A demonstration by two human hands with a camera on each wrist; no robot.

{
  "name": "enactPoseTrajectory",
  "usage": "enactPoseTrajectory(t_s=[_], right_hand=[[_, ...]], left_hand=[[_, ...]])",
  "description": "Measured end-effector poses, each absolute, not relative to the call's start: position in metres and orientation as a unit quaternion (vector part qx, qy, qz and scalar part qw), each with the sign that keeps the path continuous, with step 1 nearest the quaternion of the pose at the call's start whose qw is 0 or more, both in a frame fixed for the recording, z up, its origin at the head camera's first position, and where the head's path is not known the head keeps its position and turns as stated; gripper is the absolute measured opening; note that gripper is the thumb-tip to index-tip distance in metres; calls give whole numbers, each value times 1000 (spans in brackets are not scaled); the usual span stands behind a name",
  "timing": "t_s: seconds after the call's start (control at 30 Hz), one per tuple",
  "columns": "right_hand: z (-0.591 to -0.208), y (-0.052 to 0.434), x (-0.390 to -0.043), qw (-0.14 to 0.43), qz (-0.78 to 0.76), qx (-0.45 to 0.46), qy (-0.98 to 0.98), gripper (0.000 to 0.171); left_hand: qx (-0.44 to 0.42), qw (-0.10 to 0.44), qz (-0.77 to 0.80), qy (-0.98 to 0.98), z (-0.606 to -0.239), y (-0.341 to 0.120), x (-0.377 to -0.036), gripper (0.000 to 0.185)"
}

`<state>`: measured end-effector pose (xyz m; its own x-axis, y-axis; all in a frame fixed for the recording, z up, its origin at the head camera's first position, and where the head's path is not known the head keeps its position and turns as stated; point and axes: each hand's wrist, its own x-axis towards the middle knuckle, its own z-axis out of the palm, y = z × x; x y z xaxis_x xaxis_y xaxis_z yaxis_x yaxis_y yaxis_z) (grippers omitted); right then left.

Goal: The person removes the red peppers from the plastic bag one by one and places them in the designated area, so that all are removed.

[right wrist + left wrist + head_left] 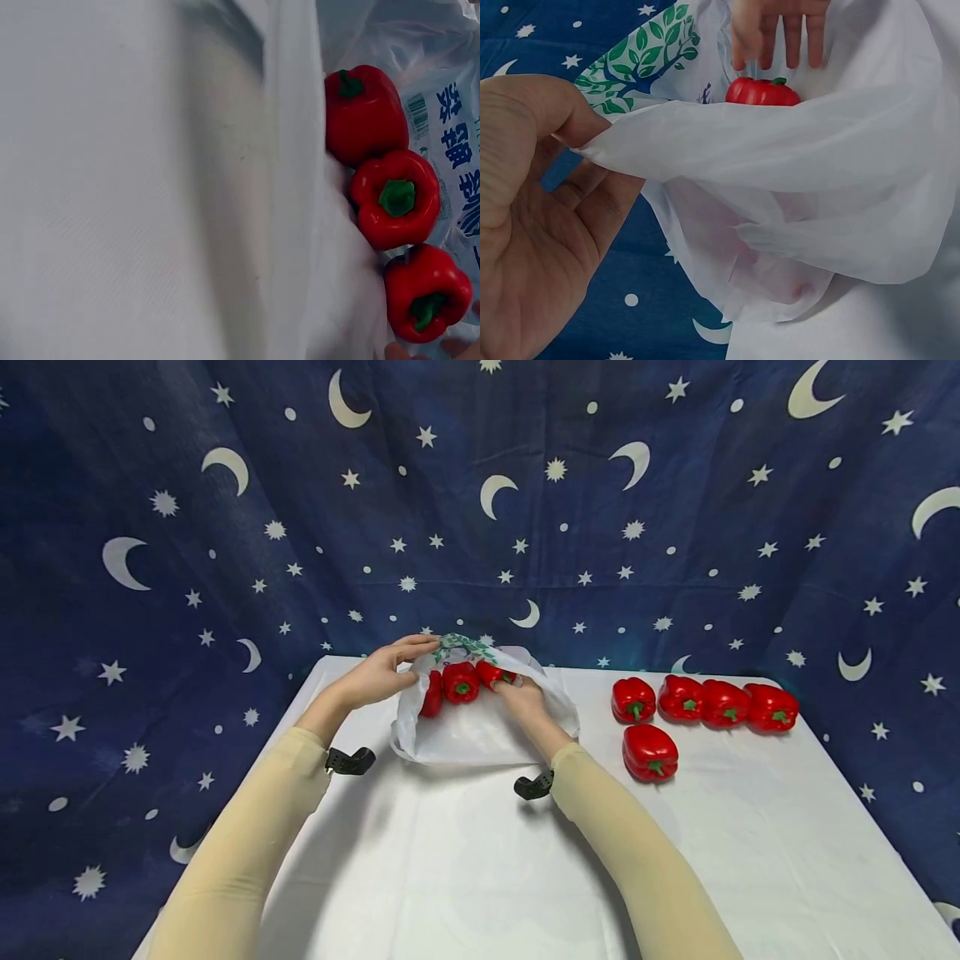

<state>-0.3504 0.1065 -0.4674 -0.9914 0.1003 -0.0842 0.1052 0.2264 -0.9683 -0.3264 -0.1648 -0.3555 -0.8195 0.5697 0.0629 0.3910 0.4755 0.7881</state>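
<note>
My left hand [378,677] pinches the rim of a white plastic bag [480,739] between thumb and fingers, keeping its mouth raised. Inside the bag sit three red bell peppers with green stems: a left pepper [432,695], a middle pepper [461,682] and a right pepper [491,674]. My right hand [522,700] reaches into the bag beside the right pepper. In the left wrist view the right hand's fingers [792,41] hang straight just above a pepper [761,91]. The right wrist view shows only its fingertips, close to the nearest pepper [427,292].
On the right of the white-covered table [780,827] a row of several red bell peppers [724,703] lies along the back, with one more pepper [650,752] in front. A dark blue curtain [555,510] with moons and stars hangs behind the table.
</note>
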Motion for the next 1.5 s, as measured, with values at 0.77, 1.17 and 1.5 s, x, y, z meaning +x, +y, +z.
enactPoseTrajectory(t_s=[0.77, 1.17, 1.5], right_hand=[[-455, 130, -379, 57, -592, 5, 804, 69], [-466, 125, -393, 78, -532, -43, 842, 79], [-472, 118, -391, 37, -520, -51, 852, 76]], left_hand=[[272, 110, 422, 858, -352, -160, -336, 60], [254, 126, 447, 849, -356, -156, -341, 60], [240, 121, 449, 852, -353, -155, -339, 61]])
